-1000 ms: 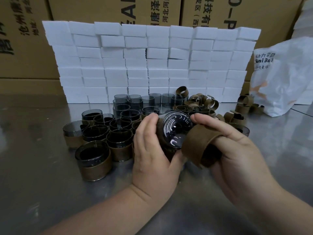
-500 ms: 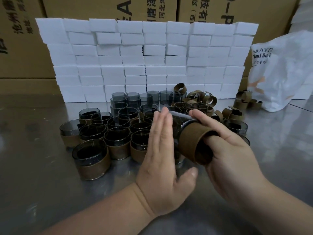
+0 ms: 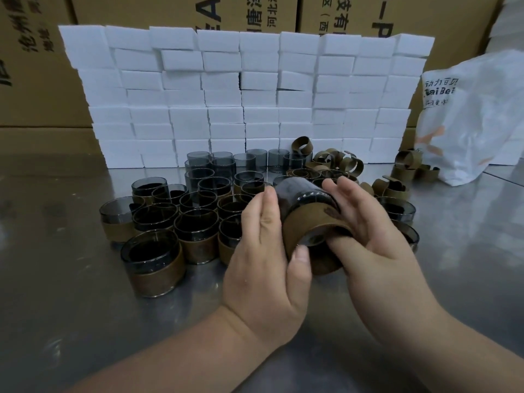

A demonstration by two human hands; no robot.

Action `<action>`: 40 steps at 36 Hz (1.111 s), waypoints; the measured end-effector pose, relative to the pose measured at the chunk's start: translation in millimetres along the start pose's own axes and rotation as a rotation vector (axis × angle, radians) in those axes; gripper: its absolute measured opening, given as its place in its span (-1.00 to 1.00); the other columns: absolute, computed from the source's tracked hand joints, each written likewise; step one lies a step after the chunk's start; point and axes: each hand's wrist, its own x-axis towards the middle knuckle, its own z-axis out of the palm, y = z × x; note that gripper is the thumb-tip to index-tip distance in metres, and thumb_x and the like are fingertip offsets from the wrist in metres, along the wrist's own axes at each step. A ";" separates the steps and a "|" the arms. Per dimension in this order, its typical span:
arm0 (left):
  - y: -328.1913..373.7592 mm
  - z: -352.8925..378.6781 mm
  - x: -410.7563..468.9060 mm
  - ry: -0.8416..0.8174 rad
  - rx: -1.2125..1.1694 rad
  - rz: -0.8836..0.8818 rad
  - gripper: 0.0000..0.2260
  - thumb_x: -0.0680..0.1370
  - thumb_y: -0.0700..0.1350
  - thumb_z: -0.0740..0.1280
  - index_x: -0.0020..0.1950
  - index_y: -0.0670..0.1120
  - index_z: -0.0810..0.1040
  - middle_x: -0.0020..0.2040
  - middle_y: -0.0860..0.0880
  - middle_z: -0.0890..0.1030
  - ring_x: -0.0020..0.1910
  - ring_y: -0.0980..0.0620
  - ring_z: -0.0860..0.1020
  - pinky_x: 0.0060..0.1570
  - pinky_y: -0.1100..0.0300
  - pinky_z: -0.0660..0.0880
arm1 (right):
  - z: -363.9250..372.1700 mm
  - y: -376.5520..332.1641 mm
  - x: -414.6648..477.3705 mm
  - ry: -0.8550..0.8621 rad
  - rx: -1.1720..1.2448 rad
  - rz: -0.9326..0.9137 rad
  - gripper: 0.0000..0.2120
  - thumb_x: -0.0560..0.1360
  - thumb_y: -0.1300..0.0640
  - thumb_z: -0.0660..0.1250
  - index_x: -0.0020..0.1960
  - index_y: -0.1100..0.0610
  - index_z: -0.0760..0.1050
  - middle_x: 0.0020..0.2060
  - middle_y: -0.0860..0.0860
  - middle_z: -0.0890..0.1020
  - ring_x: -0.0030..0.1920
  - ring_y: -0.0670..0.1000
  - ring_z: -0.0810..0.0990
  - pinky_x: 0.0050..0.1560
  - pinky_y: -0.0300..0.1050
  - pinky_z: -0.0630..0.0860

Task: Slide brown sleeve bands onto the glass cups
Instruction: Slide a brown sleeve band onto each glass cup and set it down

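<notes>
I hold a smoky glass cup (image 3: pixel 300 194) on its side above the table, with a brown sleeve band (image 3: pixel 309 234) around its near half. My left hand (image 3: pixel 263 268) clamps it from the left: the fingers lie straight along the side and the thumb presses the band's near edge. My right hand (image 3: pixel 374 236) grips it from the right, with fingers over the top and the thumb under the band. Several banded cups (image 3: pixel 153 265) stand at the left. Bare cups (image 3: pixel 255 158) stand behind them, with loose bands (image 3: pixel 337 163) piled to their right.
A wall of white foam blocks (image 3: pixel 243 95) closes off the back of the metal table (image 3: pixel 71 307), with cardboard boxes (image 3: pixel 37 66) behind it. A white plastic bag (image 3: pixel 476 114) sits at the right, more loose bands (image 3: pixel 408 163) beside it.
The band went from hanging off my right hand to sitting on the cup. My left hand pushed flat against the cup, then slid down its side, the thumb coming onto the band.
</notes>
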 end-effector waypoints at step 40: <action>-11.3 5.1 7.6 0.228 -0.297 -0.038 -0.64 0.58 -0.06 0.02 0.27 -0.20 0.38 0.23 -0.15 0.46 0.18 0.42 0.38 0.11 0.55 0.28 | -4.7 17.9 4.0 -0.122 -0.033 -0.002 -0.39 0.25 0.35 0.43 0.18 -0.07 0.37 0.08 -0.26 0.60 0.03 -0.16 0.62 -0.01 -0.35 0.51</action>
